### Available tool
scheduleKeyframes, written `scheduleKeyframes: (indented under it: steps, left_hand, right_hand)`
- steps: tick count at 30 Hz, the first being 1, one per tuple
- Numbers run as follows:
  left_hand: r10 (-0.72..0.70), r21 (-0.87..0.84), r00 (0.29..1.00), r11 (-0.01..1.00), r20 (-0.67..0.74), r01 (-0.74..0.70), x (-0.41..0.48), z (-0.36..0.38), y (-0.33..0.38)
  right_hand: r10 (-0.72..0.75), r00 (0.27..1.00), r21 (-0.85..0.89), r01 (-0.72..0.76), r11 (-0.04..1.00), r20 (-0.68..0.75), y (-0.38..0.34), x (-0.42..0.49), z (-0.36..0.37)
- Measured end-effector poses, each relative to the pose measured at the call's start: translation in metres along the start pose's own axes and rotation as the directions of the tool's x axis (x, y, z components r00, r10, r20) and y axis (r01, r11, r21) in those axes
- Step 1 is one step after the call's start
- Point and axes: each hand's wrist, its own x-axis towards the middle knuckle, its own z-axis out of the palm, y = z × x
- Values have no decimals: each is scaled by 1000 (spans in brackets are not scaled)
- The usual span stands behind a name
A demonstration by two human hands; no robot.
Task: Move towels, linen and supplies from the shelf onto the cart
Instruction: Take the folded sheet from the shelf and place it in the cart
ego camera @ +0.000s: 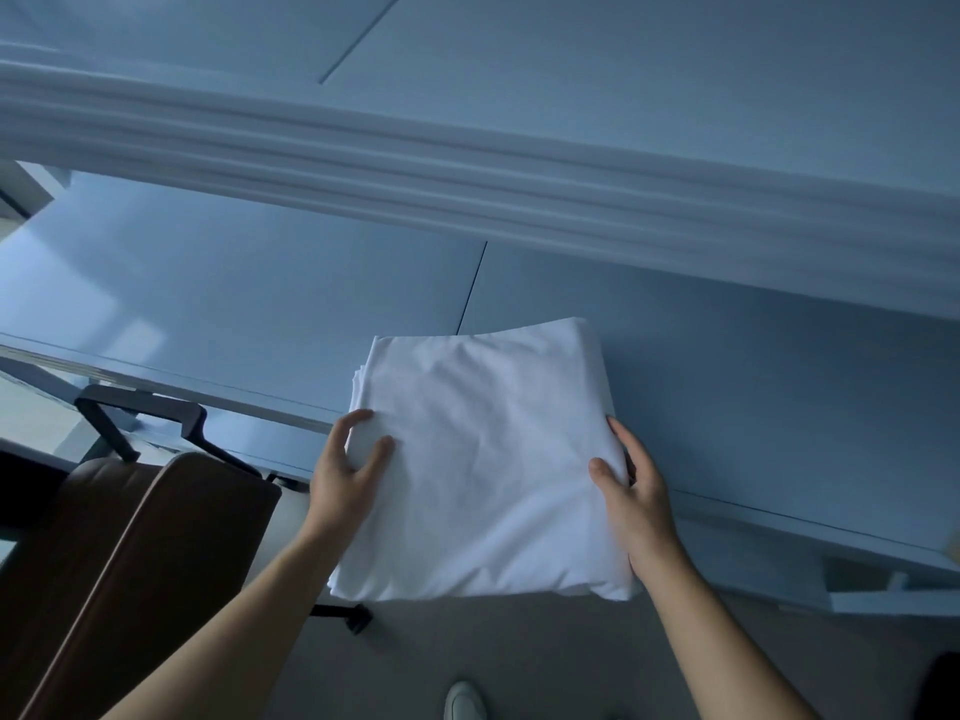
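A folded stack of white linen (488,459) lies half on the pale shelf surface (260,314), its near half hanging out past the shelf's front edge. My left hand (345,472) grips the stack's left side, thumb on top and fingers curled round the edge. My right hand (636,506) holds the right side, thumb on top and fingers wrapped under the folds. The cart is not in view.
A white moulded ledge (467,174) runs across above the shelf. A brown chair (130,563) with a black armrest (140,413) stands at the lower left, close to my left forearm. Below is beige floor with my white shoe (464,701).
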Motion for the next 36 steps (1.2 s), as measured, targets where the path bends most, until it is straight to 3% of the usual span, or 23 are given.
scheduleKeyframes:
  steps: [11, 17, 26, 31, 36]
  left_hand:
    - [36, -104, 981, 993, -190, -56, -112, -45, 35]
    - [-35, -223, 942, 974, -334, -43, -195, -62, 49]
    - [-169, -291, 753, 956, -636, -31, -335, -53, 56]
    - [-225, -318, 601, 947, -767, -52, -421, -60, 51]
    - [-303, -354, 405, 934, -863, -56, -517, -82, 35]
  right_hand:
    - [-32, 997, -1, 32, 999, 68, -51, -88, -21]
    - [-50, 985, 4, 50, 999, 167, -78, -124, -39]
    - [-88, 863, -15, 110, 994, 498, -92, -162, -63]
    - [-120, 732, -10, 171, 985, 671, -110, -200, -59]
    - [-144, 542, 14, 237, 972, 828, -129, -263, -33]
